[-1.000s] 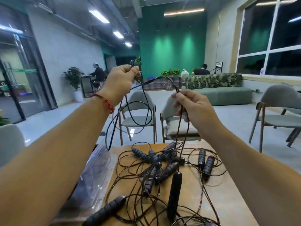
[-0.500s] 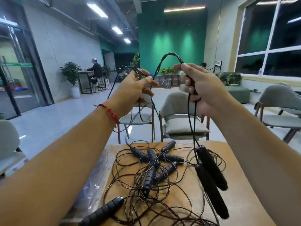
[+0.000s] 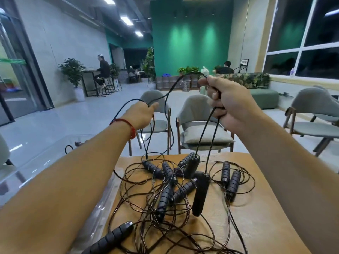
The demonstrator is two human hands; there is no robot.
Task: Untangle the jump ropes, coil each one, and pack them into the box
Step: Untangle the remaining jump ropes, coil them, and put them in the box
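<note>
Head view: right hand (image 3: pixel 233 107) grips the black rope (image 3: pixel 204 133), handles (image 3: pixel 200 193) hanging toward six o'clock. Left hand (image 3: pixel 141 114), at nine o'clock, pinches its loop.

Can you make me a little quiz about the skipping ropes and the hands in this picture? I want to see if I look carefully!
1. True or false: the right hand grips the thin black cord that runs down to two smooth black handles.
2. Where does the tangle of brown ropes with ribbed black handles lie? A: on the light wooden table. B: inside a box. C: on a grey chair.
3. Fill in the gap: the string bracelet by the left hand is ___.
Key: 1 true; 2 A; 3 red.
</note>
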